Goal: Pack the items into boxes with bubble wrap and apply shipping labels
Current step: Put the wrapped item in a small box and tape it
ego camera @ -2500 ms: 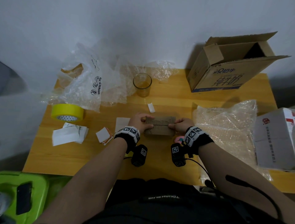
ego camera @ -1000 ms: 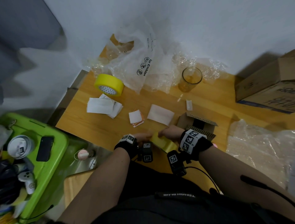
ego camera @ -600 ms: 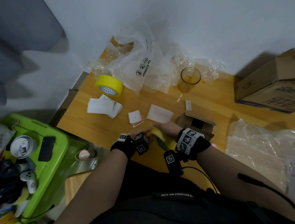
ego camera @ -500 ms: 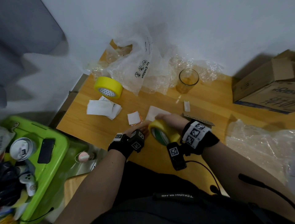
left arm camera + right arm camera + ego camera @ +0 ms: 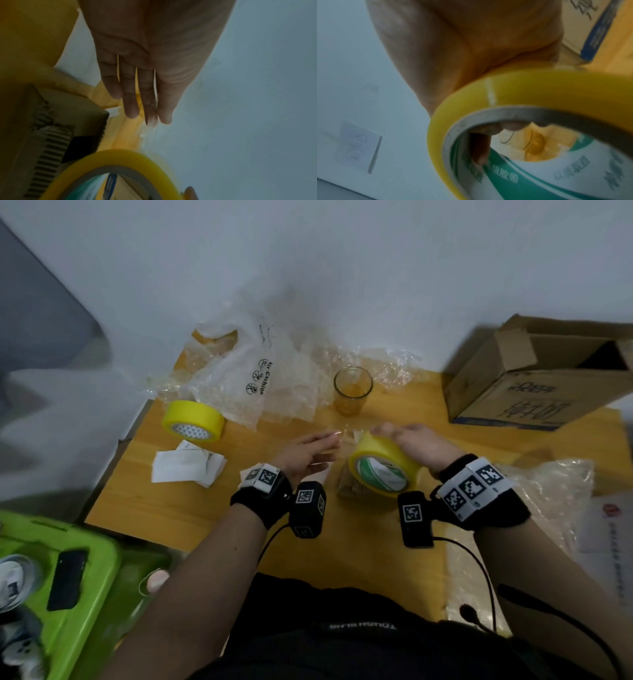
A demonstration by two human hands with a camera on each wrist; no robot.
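Tape at the ready over a small box on the bench

The right hand (image 5: 416, 445) grips a yellow tape roll (image 5: 382, 470), thumb hooked inside its core, above the small cardboard box (image 5: 51, 129), while the left hand (image 5: 305, 455), fingers straight and holding nothing, reaches beside it, probably for the tape's loose end, which is too blurred to make out.

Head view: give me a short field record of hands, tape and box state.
right hand: grips a yellow packing tape roll with a green-printed core, thumb inside the core
left hand: open, fingers straight, holds nothing
small brown corrugated cardboard box: on the wooden table, mostly hidden behind the held roll
second yellow tape roll: lies on the table, far left
clear drinking glass: upright near the wall
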